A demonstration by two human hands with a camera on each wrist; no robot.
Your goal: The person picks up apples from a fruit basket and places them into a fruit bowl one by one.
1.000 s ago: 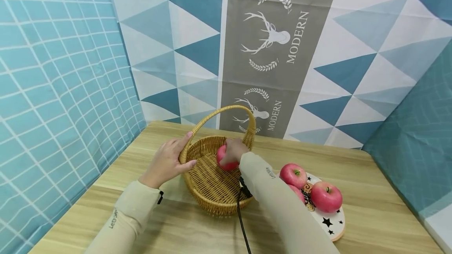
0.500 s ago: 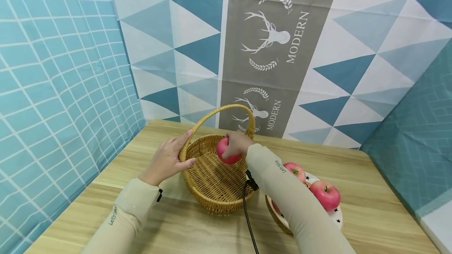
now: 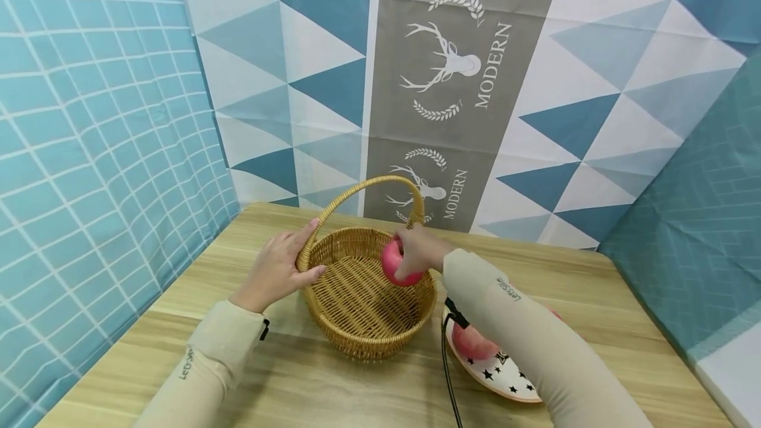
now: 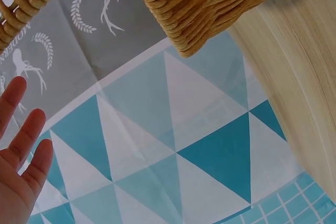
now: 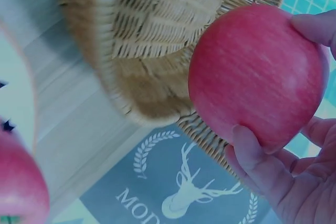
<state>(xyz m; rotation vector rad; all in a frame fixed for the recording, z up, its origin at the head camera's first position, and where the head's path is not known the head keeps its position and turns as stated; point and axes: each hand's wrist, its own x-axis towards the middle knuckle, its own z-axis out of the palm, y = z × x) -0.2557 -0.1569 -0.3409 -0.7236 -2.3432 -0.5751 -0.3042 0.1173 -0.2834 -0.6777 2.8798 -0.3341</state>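
Note:
A red apple is pinched by the fingertips and thumb of my right hand, over the right inner side of a wicker basket. In the right wrist view, the apple appears large in front of the basket's rim. My left hand touches the left foot of the arched basket handle, its thumb stretched along the near rim. Straight fingers of that hand show at the left of the left wrist view. The basket stands upright on the wooden table, its visible woven floor bare.
Right of the basket, a white plate with black stars carries apples, partly covered by my right sleeve. A black cable hangs from the right wrist. Patterned cloth walls enclose the table at the back and sides.
My right hand has lifted the apple from low in the basket and moved it rightward, near the right rim. The right forearm now covers more of the plate. My left hand stays at the handle.

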